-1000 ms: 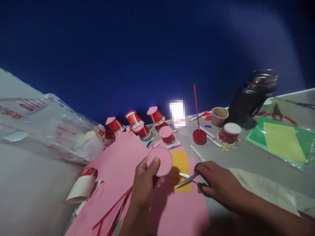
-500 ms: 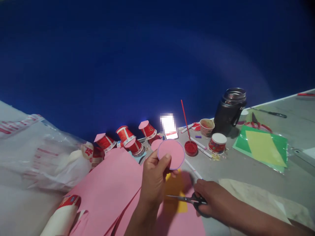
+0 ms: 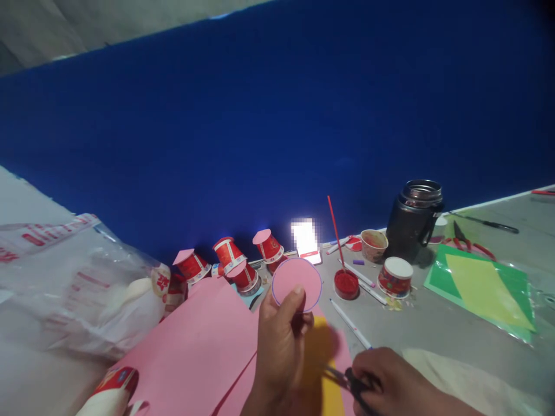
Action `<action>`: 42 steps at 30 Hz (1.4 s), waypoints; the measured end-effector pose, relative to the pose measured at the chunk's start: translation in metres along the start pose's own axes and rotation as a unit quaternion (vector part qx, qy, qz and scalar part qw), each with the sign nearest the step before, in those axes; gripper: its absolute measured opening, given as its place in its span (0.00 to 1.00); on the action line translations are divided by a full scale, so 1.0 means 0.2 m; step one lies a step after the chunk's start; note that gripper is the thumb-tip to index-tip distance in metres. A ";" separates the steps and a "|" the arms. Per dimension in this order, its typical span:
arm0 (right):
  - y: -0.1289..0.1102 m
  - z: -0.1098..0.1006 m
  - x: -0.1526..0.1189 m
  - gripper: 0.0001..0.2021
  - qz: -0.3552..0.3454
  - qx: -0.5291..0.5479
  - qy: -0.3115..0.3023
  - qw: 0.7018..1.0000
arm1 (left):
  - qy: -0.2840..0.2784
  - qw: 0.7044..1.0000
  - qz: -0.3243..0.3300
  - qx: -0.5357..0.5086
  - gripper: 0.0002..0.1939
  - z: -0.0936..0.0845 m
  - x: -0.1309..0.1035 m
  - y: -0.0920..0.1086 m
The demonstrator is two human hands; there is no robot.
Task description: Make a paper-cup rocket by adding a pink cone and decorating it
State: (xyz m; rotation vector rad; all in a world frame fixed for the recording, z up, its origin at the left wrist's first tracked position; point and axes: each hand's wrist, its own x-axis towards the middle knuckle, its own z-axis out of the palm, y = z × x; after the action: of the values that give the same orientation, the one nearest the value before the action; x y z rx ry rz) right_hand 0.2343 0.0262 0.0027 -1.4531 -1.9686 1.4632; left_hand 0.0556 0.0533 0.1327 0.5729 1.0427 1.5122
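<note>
A pink paper disc with a purple outline is pinched between the thumb and fingers of my left hand, held up above the sheets. My right hand grips black-handled scissors at the lower right; their blades point left over a yellow-orange sheet and look blurred. Large pink sheets lie under and left of my left hand. Between the hands and beyond them, a white marker rests on the grey table.
Red paper cups, some topped with pink paper, stand along the blue wall. Behind the disc is a lit phone. Rightward are a red paint pot with a stick, a black flask and green sheets. A plastic bag lies left.
The view has tilted up, so the table objects sit lower. My right hand and the scissors have moved down and slightly right in the picture. The disc stays in my left hand.
</note>
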 end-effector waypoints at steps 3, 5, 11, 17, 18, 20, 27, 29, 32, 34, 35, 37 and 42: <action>0.01 0.00 -0.03 0.10 -0.075 -0.134 0.042 0.987 | -0.011 1.000 -0.001 0.000 0.19 0.01 -0.01 0.00; 0.01 0.00 -0.04 0.13 -0.103 -0.179 0.043 0.978 | -0.015 1.000 0.001 0.004 0.19 0.01 -0.01 0.00; -0.02 -0.01 -0.05 0.09 -0.037 -0.203 -0.007 0.979 | -0.004 1.000 0.007 0.025 0.19 -0.02 -0.04 -0.04; -0.02 -0.01 -0.04 0.08 -0.038 -0.154 0.012 0.987 | 0.010 0.998 -0.055 -0.022 0.24 -0.04 -0.10 -0.10; -0.01 -0.01 -0.04 0.05 -0.044 -0.140 0.030 0.989 | 0.002 0.997 -0.070 -0.045 0.25 -0.05 -0.11 -0.09; 0.00 0.00 -0.02 0.03 -0.051 -0.093 0.069 0.992 | -0.036 0.985 -0.121 -0.118 0.26 -0.07 -0.12 -0.08; 0.02 0.01 0.01 0.14 0.036 0.231 -0.032 0.972 | -0.196 0.863 -0.174 -0.432 0.24 -0.18 -0.19 -0.12; 0.02 -0.01 0.01 0.17 0.045 0.266 -0.043 0.962 | -0.190 0.859 -0.184 -0.439 0.27 -0.20 -0.21 -0.16; 0.02 -0.05 0.01 0.25 0.059 0.334 -0.044 0.940 | -0.151 0.883 -0.180 -0.407 0.28 -0.21 -0.23 -0.20; 0.02 -0.07 0.01 0.28 0.057 0.389 -0.038 0.919 | -0.130 0.902 -0.178 -0.372 0.26 -0.20 -0.23 -0.20; 0.02 -0.08 0.01 0.29 0.052 0.422 -0.039 0.904 | -0.127 0.910 -0.182 -0.350 0.25 -0.20 -0.23 -0.20; 0.01 -0.10 0.01 0.31 0.042 0.478 -0.046 0.876 | -0.125 0.930 -0.190 -0.288 0.23 -0.18 -0.22 -0.21; 0.02 -0.10 0.00 0.34 0.024 0.504 -0.037 0.863 | 0.024 0.993 -0.087 -0.080 0.20 -0.18 -0.21 -0.30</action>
State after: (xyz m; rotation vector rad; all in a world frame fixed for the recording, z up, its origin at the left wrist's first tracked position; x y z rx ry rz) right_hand 0.2504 0.0366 0.0077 -0.9358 -0.8496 2.0926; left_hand 0.0667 0.0002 0.0711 0.3256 0.9719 1.4451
